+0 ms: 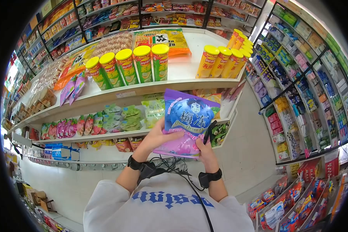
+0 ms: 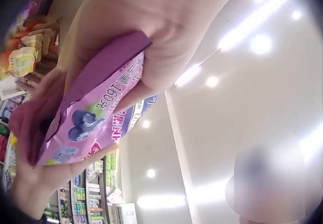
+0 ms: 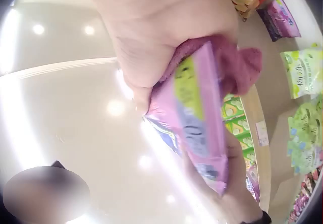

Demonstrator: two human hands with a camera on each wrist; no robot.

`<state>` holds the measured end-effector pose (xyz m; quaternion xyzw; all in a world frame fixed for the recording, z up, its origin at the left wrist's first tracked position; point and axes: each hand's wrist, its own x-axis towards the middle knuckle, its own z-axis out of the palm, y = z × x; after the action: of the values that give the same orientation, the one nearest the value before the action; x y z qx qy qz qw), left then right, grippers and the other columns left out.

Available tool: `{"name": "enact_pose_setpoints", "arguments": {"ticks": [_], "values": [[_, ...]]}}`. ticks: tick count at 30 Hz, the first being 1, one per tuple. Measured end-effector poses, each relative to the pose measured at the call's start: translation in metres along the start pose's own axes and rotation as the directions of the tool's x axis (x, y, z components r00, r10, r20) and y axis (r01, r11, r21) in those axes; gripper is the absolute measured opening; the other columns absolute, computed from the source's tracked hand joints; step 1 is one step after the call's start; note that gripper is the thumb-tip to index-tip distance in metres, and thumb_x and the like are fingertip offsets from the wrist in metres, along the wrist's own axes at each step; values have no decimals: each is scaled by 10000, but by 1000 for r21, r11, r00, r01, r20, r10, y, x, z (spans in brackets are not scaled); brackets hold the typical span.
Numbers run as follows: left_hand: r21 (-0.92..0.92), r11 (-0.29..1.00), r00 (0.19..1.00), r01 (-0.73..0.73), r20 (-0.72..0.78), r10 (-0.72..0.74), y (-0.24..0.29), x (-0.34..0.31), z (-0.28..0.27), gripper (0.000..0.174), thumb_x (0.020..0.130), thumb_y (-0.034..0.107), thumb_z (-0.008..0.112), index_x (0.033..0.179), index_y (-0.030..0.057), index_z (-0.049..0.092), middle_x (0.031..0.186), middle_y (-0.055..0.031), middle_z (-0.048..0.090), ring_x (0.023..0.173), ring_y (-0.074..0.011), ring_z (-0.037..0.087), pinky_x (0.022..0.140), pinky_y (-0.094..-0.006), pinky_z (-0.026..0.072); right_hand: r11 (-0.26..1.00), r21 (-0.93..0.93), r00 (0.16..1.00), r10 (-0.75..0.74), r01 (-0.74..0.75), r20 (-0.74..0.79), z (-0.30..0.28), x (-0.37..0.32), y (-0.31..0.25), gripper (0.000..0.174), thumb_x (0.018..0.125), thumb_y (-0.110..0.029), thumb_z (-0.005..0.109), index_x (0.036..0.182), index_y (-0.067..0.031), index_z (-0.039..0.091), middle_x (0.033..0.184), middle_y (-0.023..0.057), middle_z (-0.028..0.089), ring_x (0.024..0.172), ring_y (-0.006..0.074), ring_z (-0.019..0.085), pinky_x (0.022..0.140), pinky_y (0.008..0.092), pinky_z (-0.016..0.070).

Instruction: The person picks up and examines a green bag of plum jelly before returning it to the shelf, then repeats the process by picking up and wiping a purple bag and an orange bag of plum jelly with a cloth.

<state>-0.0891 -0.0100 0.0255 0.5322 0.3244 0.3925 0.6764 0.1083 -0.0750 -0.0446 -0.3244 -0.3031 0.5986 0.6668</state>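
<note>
A purple jelly bag (image 1: 189, 120) with blueberries printed on it is held up before the chest, front face toward the head camera. My left hand (image 1: 163, 136) grips its left side, thumb lying across the front. At the lower right edge my right hand (image 1: 205, 150) pinches the bag with its thumb. A maroon cloth (image 3: 243, 73) is bunched under the right hand, against the back of the bag. Beside the right thumb in the head view, a narrow dark strip shows. The left wrist view shows the bag's printed back (image 2: 96, 118) between both hands.
Just beyond the bag runs a white shelf unit (image 1: 181, 86) with green chip cans (image 1: 142, 65) and yellow chip cans (image 1: 209, 62) on top. Green jelly bags (image 1: 154, 112) stand on its lower shelf. Black cables (image 1: 178, 166) hang at the chest. Tall stocked racks (image 1: 297, 81) stand right.
</note>
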Motion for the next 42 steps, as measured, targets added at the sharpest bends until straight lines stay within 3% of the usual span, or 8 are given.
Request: {"name": "enact_pose_setpoints", "arguments": {"ticks": [7, 10, 13, 18, 25, 30, 35, 42], "values": [[726, 644, 825, -241, -197, 530, -20, 5, 14, 994, 786, 187, 857, 1534, -27, 237, 1455, -222, 442, 1316, -280, 478, 1076, -384, 415, 766, -643, 959, -197, 19, -206, -9, 27, -1, 390, 917, -236, 750, 1190, 3, 607, 990, 82, 687, 888, 112, 642, 755, 307, 518], [476, 818, 898, -323, -118, 423, -15, -7, 43, 958, 881, 219, 764, 1569, -25, 143, 1513, -208, 366, 1388, -273, 385, 1153, -393, 301, 382, -888, 935, -333, 255, 125, 12, 20, -4, 404, 885, -162, 731, 1184, 64, 581, 869, 139, 670, 721, 195, 649, 646, 355, 509], [291, 901, 908, -323, -173, 381, -24, -1, 42, 898, 952, 263, 668, 1584, -8, 90, 1540, -198, 329, 1398, -251, 362, 1155, -359, 286, 399, -883, 968, -145, 247, 205, 56, 8, -14, 643, 836, -102, 707, 1396, 79, 447, 1225, 283, 583, 1131, 402, 582, 930, 434, 469], [-72, 987, 960, -142, -252, 120, -29, 0, 22, 683, 1037, 386, 528, 1545, 12, 266, 1479, -143, 418, 1327, -211, 416, 1103, -325, 344, 203, -734, 746, -362, 648, 559, 79, 16, -20, 717, 930, -319, 581, 1491, 62, 352, 1596, 279, 238, 1497, 474, 151, 1208, 527, 129], [100, 995, 984, -21, -176, 39, -29, -11, 10, 503, 1082, 405, 427, 1344, -17, 502, 1160, -78, 593, 1047, -153, 528, 947, -292, 437, 314, -691, 758, -278, 652, 590, 85, 48, -46, 523, 1017, -346, 417, 1408, -18, 529, 1499, 162, 457, 1469, 416, 284, 1195, 556, 157], [133, 991, 999, 23, -49, -16, -27, -19, -3, 489, 1090, 413, 390, 1269, -13, 551, 1184, -81, 620, 1057, -133, 560, 954, -286, 445, 48, -727, 713, -249, 685, 655, 85, 60, -56, 378, 995, -240, 519, 1272, -1, 614, 1357, 172, 574, 1399, 396, 406, 1198, 502, 202], [-486, 869, 969, 88, -162, -188, -20, -23, -5, 488, 1070, 458, 426, 1284, 39, 558, 1207, -65, 632, 1061, -132, 608, 921, -294, 502, 769, -637, 998, -69, 47, -10, 53, 70, -25, 500, 1004, -375, 582, 1297, 30, 564, 1275, 134, 602, 1250, 251, 514, 1086, 327, 358], [-687, 725, 958, -49, -237, -161, 1, -37, -47, 555, 1039, 514, 458, 1345, 54, 510, 1277, -79, 616, 1103, -159, 641, 922, -338, 542, 898, -324, 951, 309, -298, -19, 56, 28, -1, 530, 970, -371, 669, 1332, -7, 537, 1223, 46, 610, 1092, 116, 549, 967, 276, 430]]}}
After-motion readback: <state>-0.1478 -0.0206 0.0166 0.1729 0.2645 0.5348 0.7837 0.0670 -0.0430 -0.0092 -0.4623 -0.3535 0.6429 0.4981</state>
